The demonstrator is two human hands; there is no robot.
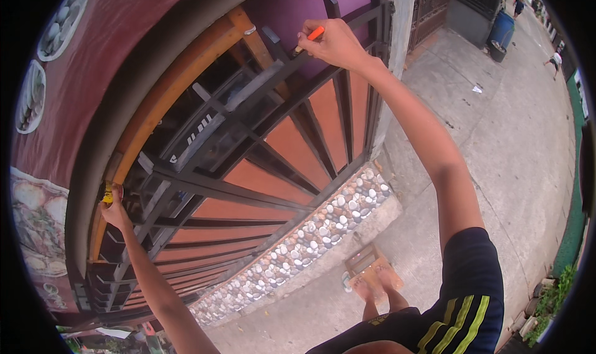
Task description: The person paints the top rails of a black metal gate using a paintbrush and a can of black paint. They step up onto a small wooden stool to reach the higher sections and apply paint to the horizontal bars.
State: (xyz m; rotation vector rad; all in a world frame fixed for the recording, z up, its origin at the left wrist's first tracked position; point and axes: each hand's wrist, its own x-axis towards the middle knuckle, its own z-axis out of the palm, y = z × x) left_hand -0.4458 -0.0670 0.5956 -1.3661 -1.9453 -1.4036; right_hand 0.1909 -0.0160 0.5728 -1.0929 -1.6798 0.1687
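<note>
Raised at the top, my right hand [332, 44] grips a small paintbrush by its orange handle [316, 33]. The brush tip points down-left at the dark top rail of a metal railing [273, 75]. At the far left, my left hand [115, 211] is closed around a small yellow thing with dark marks [108, 192], possibly a little can. It is held against the orange-brown wooden frame [158, 115]. Greyish patches show on parts of the dark bars. My bare feet stand on a small wooden stool [365, 261].
Below the railing's terracotta panels [304, 137] runs a pebble-covered ledge [310, 239]. A reddish wall with food pictures [40, 224] is at the left. Concrete pavement [496, 161] stretches to the right, with a blue barrel [501, 28] and two distant people farther off.
</note>
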